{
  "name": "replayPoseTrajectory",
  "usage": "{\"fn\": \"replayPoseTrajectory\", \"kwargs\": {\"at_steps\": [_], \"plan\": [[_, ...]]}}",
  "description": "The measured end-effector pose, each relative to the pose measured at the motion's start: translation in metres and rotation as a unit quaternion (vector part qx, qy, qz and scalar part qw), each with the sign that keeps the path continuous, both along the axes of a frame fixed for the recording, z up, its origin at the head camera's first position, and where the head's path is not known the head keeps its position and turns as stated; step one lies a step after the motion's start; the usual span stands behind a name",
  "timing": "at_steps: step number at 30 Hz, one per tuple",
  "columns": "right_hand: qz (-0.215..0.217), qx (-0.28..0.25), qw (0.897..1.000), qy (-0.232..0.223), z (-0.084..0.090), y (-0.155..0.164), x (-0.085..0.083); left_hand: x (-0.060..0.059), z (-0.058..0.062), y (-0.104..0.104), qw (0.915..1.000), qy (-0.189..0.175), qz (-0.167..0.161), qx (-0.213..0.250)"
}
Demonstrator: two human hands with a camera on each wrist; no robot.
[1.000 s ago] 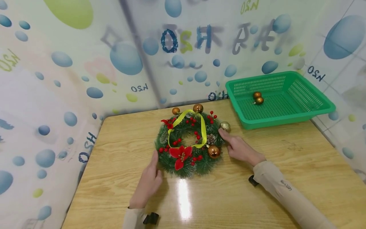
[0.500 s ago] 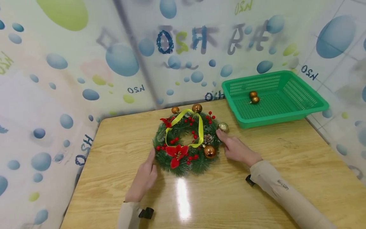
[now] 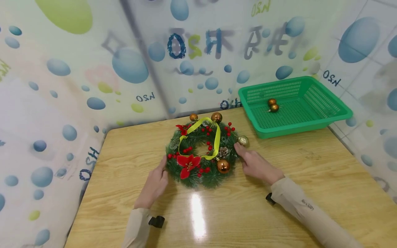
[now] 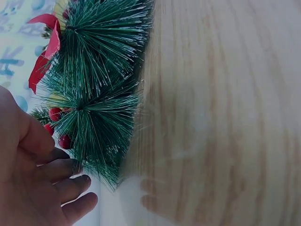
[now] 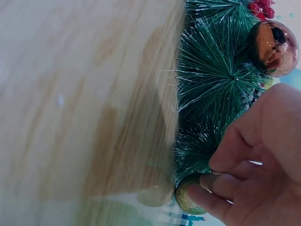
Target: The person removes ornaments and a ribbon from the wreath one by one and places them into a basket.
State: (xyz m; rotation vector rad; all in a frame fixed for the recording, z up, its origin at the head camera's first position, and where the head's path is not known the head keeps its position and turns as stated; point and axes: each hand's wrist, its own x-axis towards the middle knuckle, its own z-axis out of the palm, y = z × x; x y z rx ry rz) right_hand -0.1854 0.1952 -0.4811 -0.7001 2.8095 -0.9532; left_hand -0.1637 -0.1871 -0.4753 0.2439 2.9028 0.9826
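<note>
I see bright, even light from overhead, with a white streak of glare on the glossy desk. Shadows fall soft and short. My head view bends at its edges, and the wall lettering is blurred. Both wrist views smear the wood grain close up.

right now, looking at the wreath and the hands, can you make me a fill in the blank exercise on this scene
1. The wreath lies on a wooden ____.
2. The green basket holds ____ copper balls.
3. The right hand touches a glittery ____ ball at the wreath's edge.
4. The loop of ribbon across the wreath is ____ in colour.

Missing words: table; two; gold; yellow
</note>
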Motion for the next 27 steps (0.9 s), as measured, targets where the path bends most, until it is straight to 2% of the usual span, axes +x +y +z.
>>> {"fn": "replayPoseTrajectory", "kwargs": {"at_steps": [4,11,17,27], "plan": [[-0.007,-0.004,1.0,0.01,0.0,-0.001,0.005,-0.006,0.001,-0.001,0.9999,0.011,-0.003,-0.005],[-0.01,-0.007,1.0,0.019,-0.002,-0.004,0.012,-0.013,0.007,-0.006,0.9997,-0.019,0.005,-0.014],[-0.003,-0.011,1.0,0.022,-0.002,-0.007,0.017,-0.02,0.013,-0.009,0.9997,-0.02,0.007,-0.015],[-0.011,-0.008,1.0,0.021,-0.003,-0.008,0.026,-0.027,0.01,-0.006,0.9996,-0.024,0.009,-0.008]]}}
